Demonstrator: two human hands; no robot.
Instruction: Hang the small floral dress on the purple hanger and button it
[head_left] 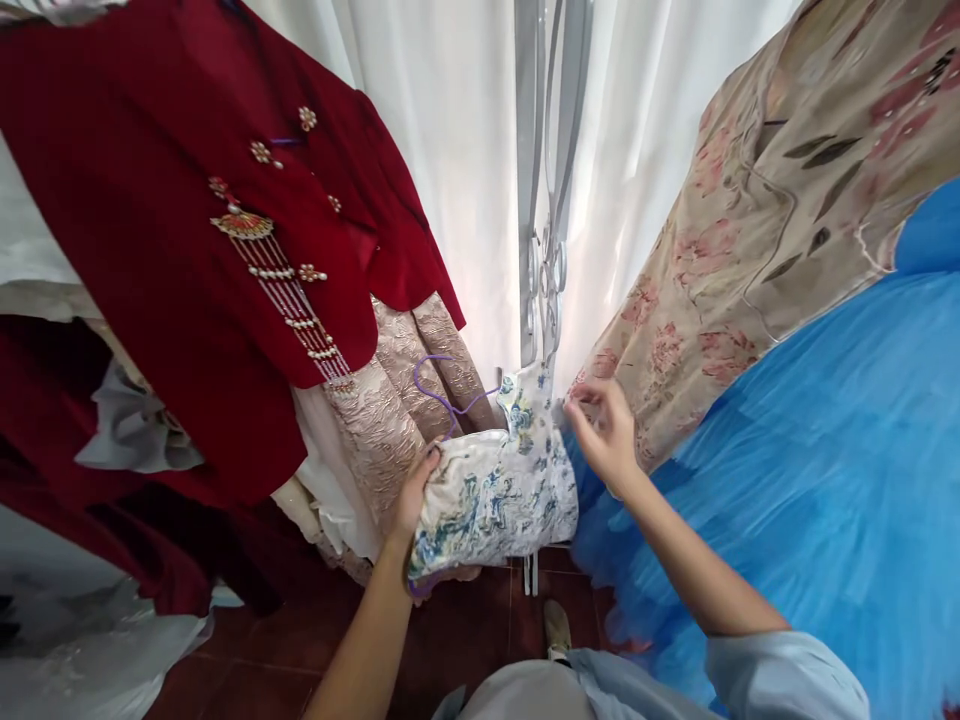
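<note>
A white top (495, 500) with a blue and green floral print hangs in front of me at waist height. My left hand (418, 490) grips its left edge, thumb on the front of the fabric. A thin purple hanger (452, 408) shows above the garment's neckline, and a bit of purple also peeks out below its lower left corner. Just off the top's right edge is my right hand (607, 435), raised with thumb and forefinger brought together in a pinch. Whether anything thin sits between those fingertips is too small to tell.
On the left hang a dark red jacket (172, 220) with beaded ornaments and a beige textured skirt (382, 420). To the right are a beige floral dress (690, 270) and a blue tulle gown (787, 450). A grey metal stand (544, 250) rises before a white curtain (442, 150).
</note>
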